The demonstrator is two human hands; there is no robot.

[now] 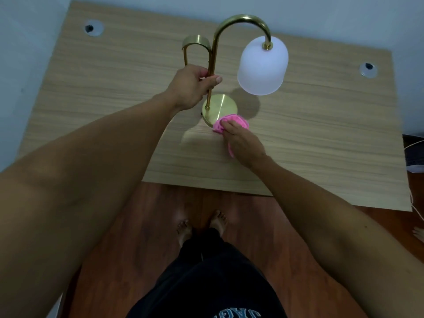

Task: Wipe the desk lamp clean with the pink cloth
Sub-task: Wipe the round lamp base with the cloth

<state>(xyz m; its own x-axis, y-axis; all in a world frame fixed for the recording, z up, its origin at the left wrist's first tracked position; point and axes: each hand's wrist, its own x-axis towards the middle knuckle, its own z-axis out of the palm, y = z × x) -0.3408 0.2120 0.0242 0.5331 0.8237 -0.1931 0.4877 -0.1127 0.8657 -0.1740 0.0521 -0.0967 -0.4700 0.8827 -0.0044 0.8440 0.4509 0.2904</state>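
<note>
1. The left hand [190, 87] has its fingers curled tight around the thin upright brass stem [210, 72] of the desk lamp, gripping it partway up, with the thumb tip pointing toward the shade.
2. The right hand [243, 143] is closed on the crumpled pink cloth [231, 122]; its fingers press the bunched fabric down, and a strip of cloth hangs out beneath the palm on the near side.
3. The pink cloth lies against the near right edge of the round brushed-brass lamp base [219, 107], partly on the base rim and partly on the desk.
4. The gold-coloured desk lamp [241, 19] stands upright near the middle of the desk; its stem rises from the base, arches over in a hook and ends at a frosted white bell-shaped shade [262, 65] hanging mouth-down to the right of the stem. What is inside the shade cannot be seen.
5. A second, flat brass arch [196, 42] curves off the stem to the left, behind the left hand.
6. The lamp rests on a light wood-grain desk [103, 88], which has a round cable hole near each far corner [93, 28] [368, 69].
7. Below the desk edge are a reddish wooden floor [142, 226] and the person's bare feet [202, 223].
</note>
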